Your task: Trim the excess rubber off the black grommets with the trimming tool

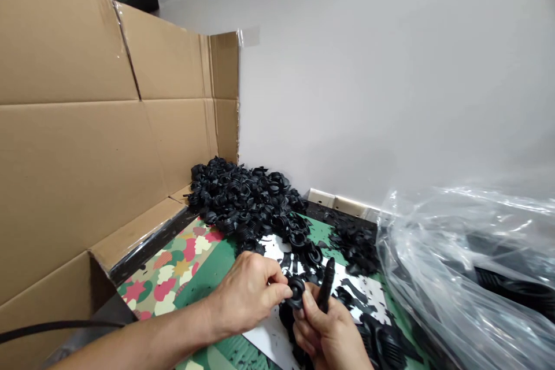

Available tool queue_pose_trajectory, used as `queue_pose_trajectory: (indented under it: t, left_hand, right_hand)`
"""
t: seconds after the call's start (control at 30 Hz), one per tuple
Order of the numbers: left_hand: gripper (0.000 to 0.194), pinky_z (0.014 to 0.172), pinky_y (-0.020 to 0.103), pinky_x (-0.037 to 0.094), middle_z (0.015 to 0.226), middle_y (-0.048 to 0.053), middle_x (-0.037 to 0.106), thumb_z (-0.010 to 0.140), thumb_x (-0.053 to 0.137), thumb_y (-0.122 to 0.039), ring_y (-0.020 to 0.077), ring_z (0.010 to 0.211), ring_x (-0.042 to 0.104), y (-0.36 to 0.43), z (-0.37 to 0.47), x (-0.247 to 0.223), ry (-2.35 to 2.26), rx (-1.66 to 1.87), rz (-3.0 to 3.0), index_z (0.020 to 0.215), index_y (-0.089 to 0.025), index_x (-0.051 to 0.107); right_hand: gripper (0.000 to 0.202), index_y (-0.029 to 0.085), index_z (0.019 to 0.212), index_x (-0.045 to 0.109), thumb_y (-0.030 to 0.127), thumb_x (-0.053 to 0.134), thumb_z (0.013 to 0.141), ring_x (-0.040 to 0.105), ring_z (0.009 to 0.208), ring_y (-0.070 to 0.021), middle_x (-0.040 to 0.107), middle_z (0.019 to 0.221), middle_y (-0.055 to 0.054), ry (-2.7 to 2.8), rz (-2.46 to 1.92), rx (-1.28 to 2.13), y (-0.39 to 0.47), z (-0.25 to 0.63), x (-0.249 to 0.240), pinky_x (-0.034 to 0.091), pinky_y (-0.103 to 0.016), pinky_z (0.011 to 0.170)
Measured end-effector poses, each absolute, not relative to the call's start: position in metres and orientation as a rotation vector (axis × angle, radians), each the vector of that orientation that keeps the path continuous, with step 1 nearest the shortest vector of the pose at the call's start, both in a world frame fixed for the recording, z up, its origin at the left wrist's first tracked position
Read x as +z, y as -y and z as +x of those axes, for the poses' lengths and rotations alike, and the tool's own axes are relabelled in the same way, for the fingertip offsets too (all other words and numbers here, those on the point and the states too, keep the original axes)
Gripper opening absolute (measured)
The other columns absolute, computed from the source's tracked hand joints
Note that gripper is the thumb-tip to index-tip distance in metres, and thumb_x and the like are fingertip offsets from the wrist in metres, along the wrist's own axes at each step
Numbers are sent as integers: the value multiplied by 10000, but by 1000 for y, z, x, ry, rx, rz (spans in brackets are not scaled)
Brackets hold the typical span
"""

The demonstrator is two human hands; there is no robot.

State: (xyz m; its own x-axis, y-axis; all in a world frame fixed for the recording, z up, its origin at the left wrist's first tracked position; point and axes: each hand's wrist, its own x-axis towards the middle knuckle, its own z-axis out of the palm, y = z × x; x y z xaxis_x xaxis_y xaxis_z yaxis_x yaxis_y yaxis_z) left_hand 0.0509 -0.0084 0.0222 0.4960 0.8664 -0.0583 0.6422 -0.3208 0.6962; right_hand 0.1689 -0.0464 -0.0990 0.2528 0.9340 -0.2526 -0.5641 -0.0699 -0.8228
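My left hand [249, 289] pinches the left edge of a small round black part [296, 291], which looks like a ribbed rubber grommet. Opposite it, the thumb and fingers of my right hand [327, 329] grip the same part. A dark, slim, pen-like tool [327, 284] also sits in my right hand, pointing up between thumb and forefinger; its exact kind does not show. Below the hands lie a white sheet [271, 332] and black scraps, partly hidden by my fingers. More ribbed black parts [384, 344] rest beside my right hand.
A large heap of black rubber pieces [243, 196] stands at the back against a cardboard wall [87, 156]. Smaller scraps [358, 243] lie right of it. A clear plastic bag [455, 266] holding black parts fills the right side. Patterned green paper [173, 269] covers the table.
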Motion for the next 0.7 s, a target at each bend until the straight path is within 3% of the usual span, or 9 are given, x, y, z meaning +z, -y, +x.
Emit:
queue_pose_trajectory:
  t: [0.2, 0.5, 0.7]
  left_hand:
    - [210, 552, 258, 351, 572, 43, 683, 747, 536, -166, 161, 536, 552, 4, 56, 21, -1181, 293, 2422, 641, -155, 717]
    - [224, 532, 253, 327, 585, 21, 631, 804, 492, -118, 147, 537, 524, 4, 53, 13, -1125, 371, 2543, 641, -156, 640]
    - [89, 602, 238, 381, 758, 14, 634, 794, 590, -105, 145, 663, 573, 4, 45, 12, -1006, 624, 2648, 772, -164, 652]
  right_hand:
    - [528, 176, 642, 524, 636, 755, 523, 140, 361, -16, 328, 450, 108, 546, -1101, 1321, 47, 177, -111, 112, -200, 342]
    - [549, 213, 564, 423, 641, 760, 493, 34, 349, 10, 228, 413, 149, 446, -1070, 1278, 43, 171, -116, 4, -204, 327]
    - [614, 213, 532, 391, 650, 797, 386, -22, 365, 31, 228, 390, 158, 271, -1071, 1285, 44, 164, -106, -45, -189, 328]
